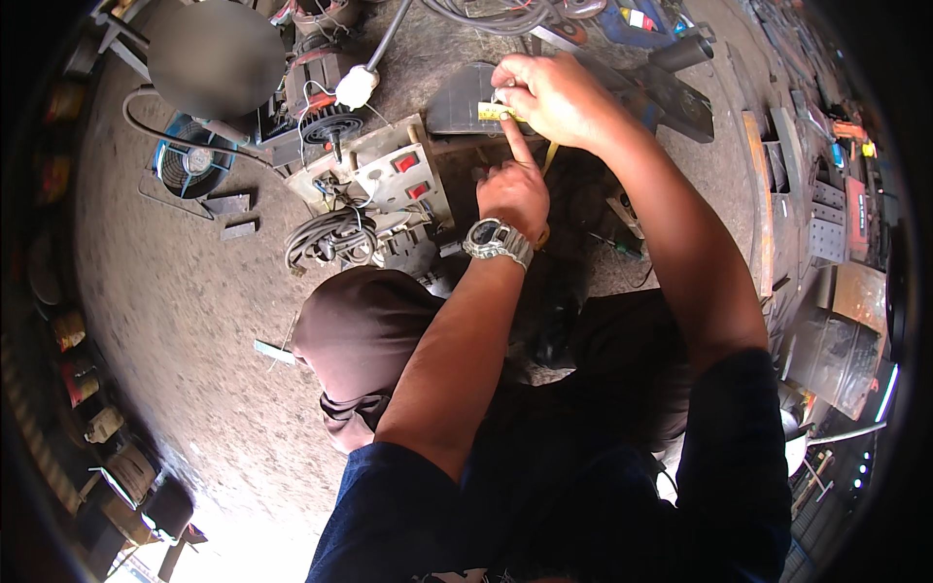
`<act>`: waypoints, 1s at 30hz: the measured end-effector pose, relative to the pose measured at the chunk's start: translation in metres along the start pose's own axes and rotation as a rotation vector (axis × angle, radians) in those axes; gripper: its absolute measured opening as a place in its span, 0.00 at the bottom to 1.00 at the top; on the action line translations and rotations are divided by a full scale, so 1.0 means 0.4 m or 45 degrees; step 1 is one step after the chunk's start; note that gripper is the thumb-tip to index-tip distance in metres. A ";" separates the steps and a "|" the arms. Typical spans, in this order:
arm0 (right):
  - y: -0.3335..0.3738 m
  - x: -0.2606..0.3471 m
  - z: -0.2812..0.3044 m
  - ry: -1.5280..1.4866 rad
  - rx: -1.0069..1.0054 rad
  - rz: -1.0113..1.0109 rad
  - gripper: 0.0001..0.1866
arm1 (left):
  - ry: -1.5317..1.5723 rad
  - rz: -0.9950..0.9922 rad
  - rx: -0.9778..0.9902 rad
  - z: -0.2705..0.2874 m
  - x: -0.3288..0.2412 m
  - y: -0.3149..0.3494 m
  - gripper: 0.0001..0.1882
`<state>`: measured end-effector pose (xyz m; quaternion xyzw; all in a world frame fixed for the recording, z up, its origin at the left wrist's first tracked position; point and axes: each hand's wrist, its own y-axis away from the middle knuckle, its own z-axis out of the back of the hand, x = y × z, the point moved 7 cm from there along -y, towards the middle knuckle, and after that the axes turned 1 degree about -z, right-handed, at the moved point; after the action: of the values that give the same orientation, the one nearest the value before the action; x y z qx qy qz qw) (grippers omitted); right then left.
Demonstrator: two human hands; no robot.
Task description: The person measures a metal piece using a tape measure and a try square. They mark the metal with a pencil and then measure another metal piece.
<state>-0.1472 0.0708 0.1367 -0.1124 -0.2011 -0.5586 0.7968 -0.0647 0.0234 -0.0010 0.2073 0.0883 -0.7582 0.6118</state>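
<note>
- Your right hand (552,95) pinches a yellow tape measure (496,112) against the dark metal plate (465,97), thumb and fingers closed on the tape's end at the plate's right edge.
- Your left hand (513,189) sits just below the plate, most fingers curled in, the index finger stretched up so its tip touches the tape right under your right hand.
- A grey wristwatch (498,241) is on your left wrist, below the plate.
- The tape runs down from the plate behind your left hand; a yellow strip shows just right of that hand.
- Just left of the plate and a little below it stands a pale switch box (400,175) with two red switches, touching nothing you hold.
- Below the box lies a coil of grey cable (330,238).
- A white plug (356,85) on a cable hangs left of the plate.
- Well left of the plate, a blue fan (185,160) lies on the dusty floor (175,311).
</note>
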 end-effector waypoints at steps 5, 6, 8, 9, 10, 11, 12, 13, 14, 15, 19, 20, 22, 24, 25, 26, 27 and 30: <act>0.040 -0.066 -0.027 -0.147 -0.142 -0.124 0.12 | 0.011 -0.005 0.015 -0.004 -0.006 0.001 0.50; 0.044 -0.070 -0.029 -0.166 -0.164 -0.143 0.12 | 0.007 -0.002 0.049 -0.002 -0.008 0.001 0.49; 0.053 -0.074 -0.033 -0.202 -0.210 -0.185 0.11 | 0.018 0.008 0.104 0.003 -0.010 0.003 0.47; 0.058 -0.077 -0.034 -0.215 -0.198 -0.261 0.11 | 0.034 0.015 0.122 0.005 -0.009 0.003 0.47; 0.068 -0.081 -0.031 -0.257 -0.259 -0.255 0.11 | 0.050 0.021 0.141 0.007 -0.008 0.002 0.47; 0.080 -0.089 -0.035 -0.299 -0.322 -0.249 0.11 | 0.086 0.026 0.135 0.005 -0.003 0.000 0.48; 0.093 -0.094 -0.037 -0.339 -0.384 -0.244 0.11 | 0.087 0.031 0.150 0.005 -0.001 -0.001 0.49; 0.115 -0.103 -0.036 -0.496 -0.455 -0.251 0.13 | 0.088 0.036 0.165 0.004 -0.001 0.000 0.49; 0.138 -0.112 -0.034 -0.536 -0.492 -0.286 0.13 | 0.088 0.041 0.180 0.003 -0.001 -0.001 0.50; 0.161 -0.122 -0.036 -0.580 -0.525 -0.319 0.12 | 0.078 0.040 0.176 0.004 0.000 -0.002 0.51; 0.245 -0.145 -0.014 -0.462 -0.714 -0.213 0.09 | 0.088 0.045 0.184 0.003 -0.001 -0.002 0.52; 0.261 -0.142 -0.003 -0.389 -0.756 -0.165 0.10 | 0.081 0.047 0.170 0.000 0.000 -0.002 0.52; 0.279 -0.142 0.002 -0.328 -0.829 -0.115 0.08 | 0.075 0.046 0.147 0.000 -0.002 -0.003 0.52; 0.289 -0.142 -0.001 -0.344 -0.850 -0.146 0.08 | 0.081 0.042 0.131 0.003 -0.004 0.000 0.52; 0.286 -0.145 -0.015 -0.318 -0.840 -0.102 0.10 | 0.069 0.041 0.131 0.004 -0.005 0.001 0.51; 0.281 -0.140 -0.026 -0.250 -0.837 -0.073 0.10 | 0.057 0.040 0.131 0.006 -0.006 0.001 0.51; 0.275 -0.133 -0.034 -0.181 -0.834 -0.042 0.11 | 0.046 0.040 0.129 0.007 -0.007 0.001 0.51; 0.266 -0.138 -0.069 -0.059 -0.817 -0.029 0.13 | 0.057 0.026 0.122 0.008 -0.008 0.001 0.51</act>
<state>-0.0586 0.1437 0.0922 -0.3682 -0.0340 -0.5998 0.7096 -0.0644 0.0247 0.0034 0.2541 0.0635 -0.7504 0.6069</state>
